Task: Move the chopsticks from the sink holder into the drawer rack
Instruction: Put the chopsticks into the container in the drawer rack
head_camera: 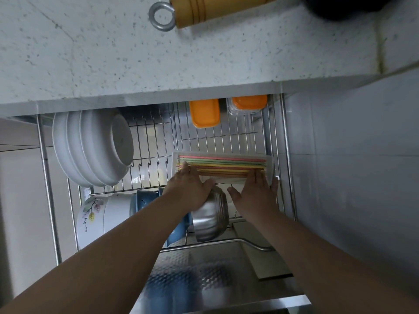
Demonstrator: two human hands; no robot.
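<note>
Both hands' grip (pixel 223 177) around chopsticks (pixel 222 165) in clear tray (pixel 175 155).

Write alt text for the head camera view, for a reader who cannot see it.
Two bare hands, left and right, rest on colourful chopsticks lying flat in a clear tray on a pulled-out wire drawer rack. White bowls, a steel bowl and orange-lidded containers sit around it.

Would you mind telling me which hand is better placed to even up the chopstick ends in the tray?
Probably the left hand: its fingers already touch the chopsticks at their uneven left ends, whereas the right hand rests farther in from the tray end.
</note>
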